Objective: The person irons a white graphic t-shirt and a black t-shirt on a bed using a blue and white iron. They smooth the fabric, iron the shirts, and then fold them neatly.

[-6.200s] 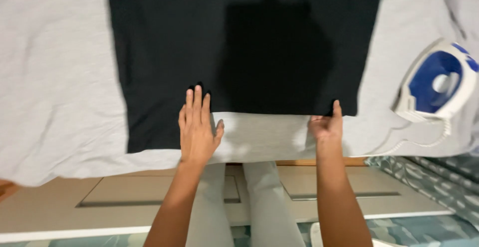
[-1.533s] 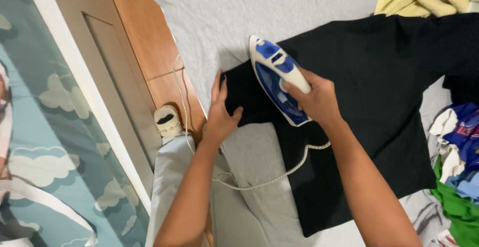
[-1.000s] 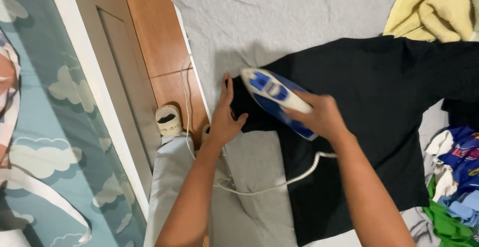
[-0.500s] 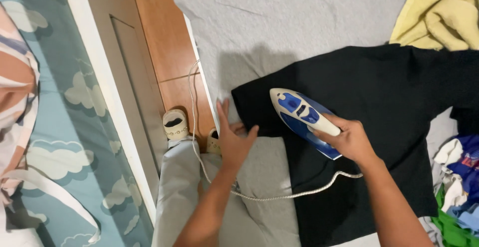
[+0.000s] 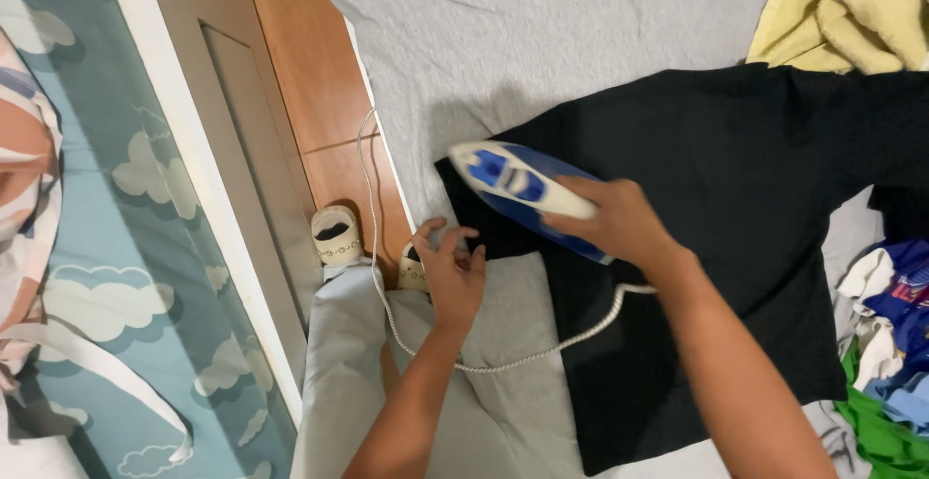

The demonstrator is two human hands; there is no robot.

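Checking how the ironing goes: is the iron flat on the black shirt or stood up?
Flat: the blue iron lies soleplate-down on the black shirt, the right hand gripping its handle.

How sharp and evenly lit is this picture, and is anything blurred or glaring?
Head view: soft, even light, no glare; a faint shadow falls on the grey sheet beside the iron; the black shirt shows little detail; the right hand and left hand look only slightly soft.
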